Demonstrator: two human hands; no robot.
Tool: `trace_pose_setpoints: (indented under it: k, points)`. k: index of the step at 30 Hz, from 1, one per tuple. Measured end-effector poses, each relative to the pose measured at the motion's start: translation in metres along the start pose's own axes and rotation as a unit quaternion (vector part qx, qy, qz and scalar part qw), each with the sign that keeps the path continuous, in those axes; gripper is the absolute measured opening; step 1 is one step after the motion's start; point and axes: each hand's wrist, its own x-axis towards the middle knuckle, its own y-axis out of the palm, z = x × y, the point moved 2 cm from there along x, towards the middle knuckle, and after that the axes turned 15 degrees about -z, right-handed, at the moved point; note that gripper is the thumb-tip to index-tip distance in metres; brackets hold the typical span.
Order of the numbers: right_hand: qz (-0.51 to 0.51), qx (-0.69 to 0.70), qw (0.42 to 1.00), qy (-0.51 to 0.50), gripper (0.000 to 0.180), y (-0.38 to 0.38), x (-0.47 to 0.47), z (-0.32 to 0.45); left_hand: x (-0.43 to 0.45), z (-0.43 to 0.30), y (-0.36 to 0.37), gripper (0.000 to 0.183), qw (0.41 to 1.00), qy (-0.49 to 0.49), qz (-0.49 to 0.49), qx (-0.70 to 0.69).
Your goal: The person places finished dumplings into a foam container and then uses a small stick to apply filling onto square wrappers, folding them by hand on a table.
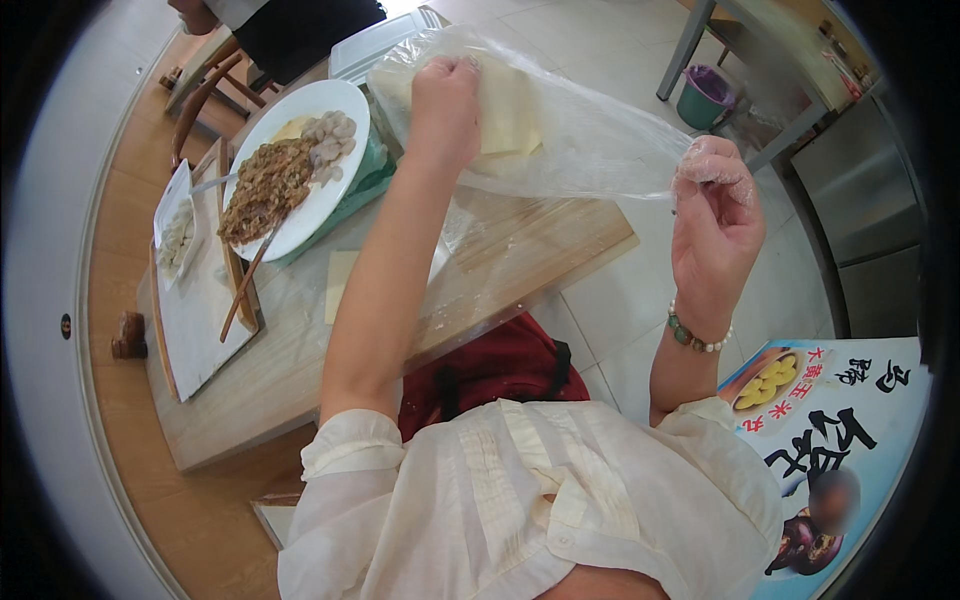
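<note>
My left hand (pixel 446 112) grips the upper left part of a clear plastic bag (pixel 592 135), and my right hand (pixel 716 195), dusted with flour, pinches its far right end. Stretched between them, the bag holds a stack of pale yellow dough wrappers (pixel 510 112). Left of my left forearm, a white oval plate (pixel 349 86) bears minced filling (pixel 266 184) and peeled shrimp (pixel 328 142). One yellowish wrapper (pixel 340 281) lies on the wooden table (pixel 292 360), partly behind that forearm. A thin brown stick (pixel 244 292) leans on the plate's rim.
At the left, a wooden-edged tray (pixel 217 341) carries a white dish (pixel 161 214) of dumplings. A clear plastic container (pixel 382 41) stands behind the bag. A floury wooden board (pixel 540 240) lies beneath it. Another person (pixel 292 34) stands at the upper left. A printed sign (pixel 862 420) is at the lower right.
</note>
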Motion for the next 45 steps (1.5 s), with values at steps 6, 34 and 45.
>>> trace_pose_setpoints:
  k: [6, 34, 45]
  points:
    - [-0.047, -0.304, 0.941, -0.137, 0.021, 0.004, 0.013, 0.009, -0.006, 0.036, -0.009, 0.026, 0.993, 0.062, -0.094, 0.035]
    - [0.061, -0.126, 0.99, -0.032, 0.032, 0.022, 0.032, 0.016, -0.048, -0.027, -0.041, 0.021, 0.425, 0.609, 0.034, 0.669]
    - [0.023, -0.199, 0.98, -0.001, 0.097, 0.027, 0.026, -0.055, 0.021, -0.104, -0.056, 0.009, 0.927, 0.319, 0.06, 0.185]
